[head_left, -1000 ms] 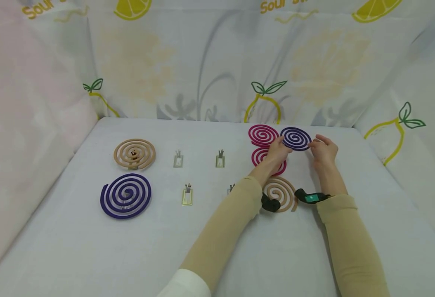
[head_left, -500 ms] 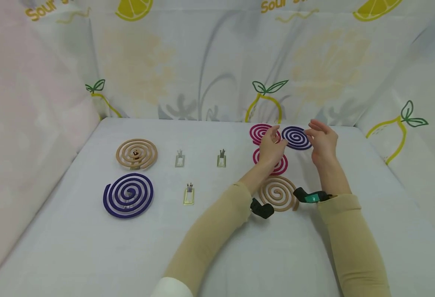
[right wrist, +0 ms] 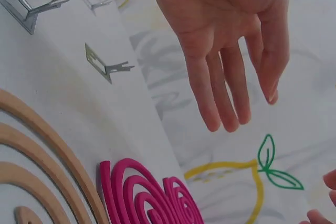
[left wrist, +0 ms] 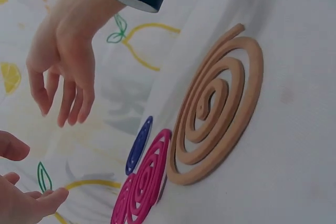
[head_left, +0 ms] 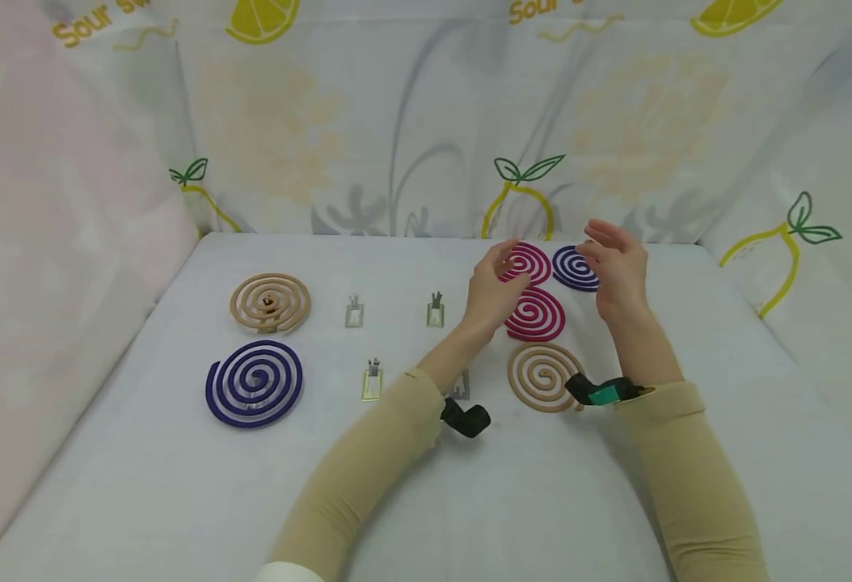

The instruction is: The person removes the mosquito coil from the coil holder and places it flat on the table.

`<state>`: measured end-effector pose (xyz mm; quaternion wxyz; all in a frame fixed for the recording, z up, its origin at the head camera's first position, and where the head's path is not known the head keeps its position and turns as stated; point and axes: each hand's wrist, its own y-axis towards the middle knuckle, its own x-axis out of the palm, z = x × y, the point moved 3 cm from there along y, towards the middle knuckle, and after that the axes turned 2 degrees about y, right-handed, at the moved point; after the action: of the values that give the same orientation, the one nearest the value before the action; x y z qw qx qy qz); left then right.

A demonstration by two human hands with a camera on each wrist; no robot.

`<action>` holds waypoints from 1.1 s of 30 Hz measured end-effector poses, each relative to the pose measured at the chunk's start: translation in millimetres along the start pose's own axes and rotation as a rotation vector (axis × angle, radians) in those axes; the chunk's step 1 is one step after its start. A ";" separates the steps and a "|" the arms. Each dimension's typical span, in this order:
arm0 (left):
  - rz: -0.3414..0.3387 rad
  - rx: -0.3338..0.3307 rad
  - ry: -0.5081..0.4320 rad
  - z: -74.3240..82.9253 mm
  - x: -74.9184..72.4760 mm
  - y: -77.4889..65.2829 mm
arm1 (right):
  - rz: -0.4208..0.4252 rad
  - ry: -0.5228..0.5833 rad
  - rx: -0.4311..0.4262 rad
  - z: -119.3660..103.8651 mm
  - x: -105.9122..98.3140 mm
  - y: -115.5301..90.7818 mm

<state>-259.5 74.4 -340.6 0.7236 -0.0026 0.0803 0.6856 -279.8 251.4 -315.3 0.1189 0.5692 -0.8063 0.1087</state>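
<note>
My left hand (head_left: pixel 490 291) is raised beside two pink mosquito coils (head_left: pixel 561 317), its fingers loosely bent and holding nothing. In the head view it overlaps the left edges of both coils. My right hand (head_left: pixel 620 271) is in the air, overlapping a dark purple mosquito coil (head_left: pixel 577 287) at the table's far right; its relaxed fingers hold nothing. Seen from the left wrist, the right hand (left wrist: pixel 63 72) hangs well apart from the coils. A tan mosquito coil (left wrist: pixel 252 77) lies flat nearer the front, partly behind the right wrist's camera in the head view.
On the left, another tan coil (head_left: pixel 305 303) rests on a metal stand (head_left: pixel 267 329), and a larger purple coil (head_left: pixel 298 380) sits in front of it. Several small metal coil stands (head_left: pixel 372 386) stand upright mid-table. A lemon-print cloth (head_left: pixel 368 121) hangs behind.
My left hand has drawn back leftward from the purple and pink coils. My right hand has lifted off the purple coil's right edge and shifted left. The purple coil stays behind the table's right side.
</note>
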 end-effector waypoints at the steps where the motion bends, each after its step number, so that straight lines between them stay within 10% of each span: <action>1: -0.010 0.000 0.003 -0.7 -4.1 -1.9 | -0.009 -0.005 -0.007 -0.2 2.3 -2.2; 33: -0.154 0.066 0.103 -14.3 -182.6 -85.1 | -0.391 -0.271 0.006 37.3 97.6 -104.9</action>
<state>-185.3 -113.3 -341.9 0.7687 -0.0203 0.1395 0.6239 -215.0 118.3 -315.7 0.0270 0.7243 -0.6889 0.0085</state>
